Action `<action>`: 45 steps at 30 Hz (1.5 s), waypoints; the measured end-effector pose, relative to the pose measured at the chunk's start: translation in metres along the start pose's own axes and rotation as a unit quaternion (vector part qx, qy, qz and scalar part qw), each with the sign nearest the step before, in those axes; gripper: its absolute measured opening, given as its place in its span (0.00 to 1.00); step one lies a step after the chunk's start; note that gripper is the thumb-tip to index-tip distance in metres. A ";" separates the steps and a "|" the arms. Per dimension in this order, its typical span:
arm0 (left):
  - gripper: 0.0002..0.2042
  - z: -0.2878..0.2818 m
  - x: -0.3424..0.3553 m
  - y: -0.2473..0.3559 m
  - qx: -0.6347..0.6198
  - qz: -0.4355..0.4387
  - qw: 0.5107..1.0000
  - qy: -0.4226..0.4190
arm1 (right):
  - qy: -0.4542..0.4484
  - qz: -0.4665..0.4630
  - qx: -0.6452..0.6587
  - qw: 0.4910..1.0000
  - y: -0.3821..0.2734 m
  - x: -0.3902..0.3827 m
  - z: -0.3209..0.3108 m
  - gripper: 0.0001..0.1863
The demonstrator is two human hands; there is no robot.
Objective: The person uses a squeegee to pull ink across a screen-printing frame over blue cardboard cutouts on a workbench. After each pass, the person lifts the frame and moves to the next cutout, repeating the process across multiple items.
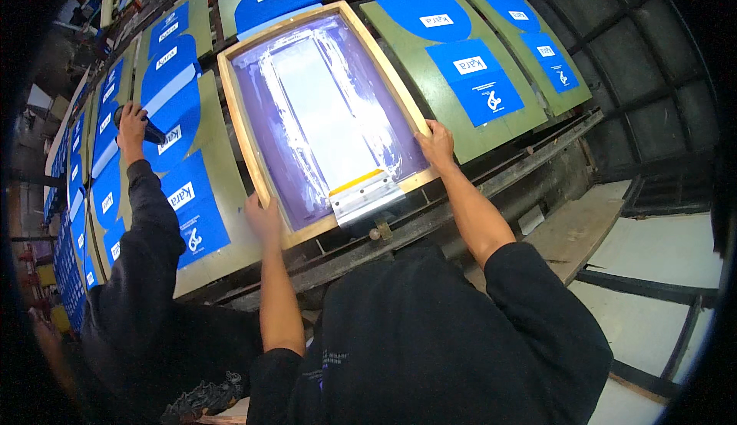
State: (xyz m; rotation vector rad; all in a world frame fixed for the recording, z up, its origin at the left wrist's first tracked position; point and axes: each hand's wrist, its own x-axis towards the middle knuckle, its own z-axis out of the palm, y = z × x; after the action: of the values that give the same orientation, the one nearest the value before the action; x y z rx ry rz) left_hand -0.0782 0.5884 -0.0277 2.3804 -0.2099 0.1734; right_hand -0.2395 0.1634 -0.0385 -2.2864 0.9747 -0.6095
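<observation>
A wooden-framed printing screen [272, 122] with purple mesh and white ink smears lies over the green boards in the centre. My left hand [264, 214], slightly blurred, grips the frame's left side near the lower corner. My right hand [434, 141] is closed on the right side of the frame, higher up. A squeegee with a metal holder [368, 202] and a yellow blade rests at the lower end of the screen, between my hands.
Green boards [395, 72] carrying blue printed pieces [476, 95] surround the screen. A co-worker's hand [132, 125] at left holds a dark tool over a blue piece. A metal rail [507, 165] runs along the near edge; pale panels [652, 244] lie at lower right.
</observation>
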 end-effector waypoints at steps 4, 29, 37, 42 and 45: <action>0.21 -0.011 0.001 0.001 0.066 -0.027 0.996 -0.056 | -0.023 0.009 0.018 1.000 0.015 -0.019 -0.004 0.23; 0.14 0.014 -0.084 0.120 0.059 0.182 0.973 -0.128 | -0.224 -0.300 -0.116 0.920 -0.120 -0.094 -0.020 0.15; 0.14 -0.001 -0.016 0.148 0.049 0.186 0.965 -0.181 | -0.265 -0.293 -0.110 0.912 -0.156 -0.039 -0.026 0.15; 0.13 0.047 0.146 0.165 0.100 0.200 0.967 -0.125 | -0.175 -0.338 -0.092 0.920 -0.194 0.115 0.047 0.14; 0.15 0.086 0.259 0.168 0.138 0.189 0.967 -0.104 | -0.168 -0.323 -0.122 0.923 -0.222 0.217 0.110 0.20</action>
State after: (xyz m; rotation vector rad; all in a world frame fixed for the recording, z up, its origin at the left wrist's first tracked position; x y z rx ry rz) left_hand 0.1465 0.3817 0.0690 2.6135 -0.7874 0.1369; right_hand 0.0731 0.1614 0.0665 -2.8218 0.1149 -0.3309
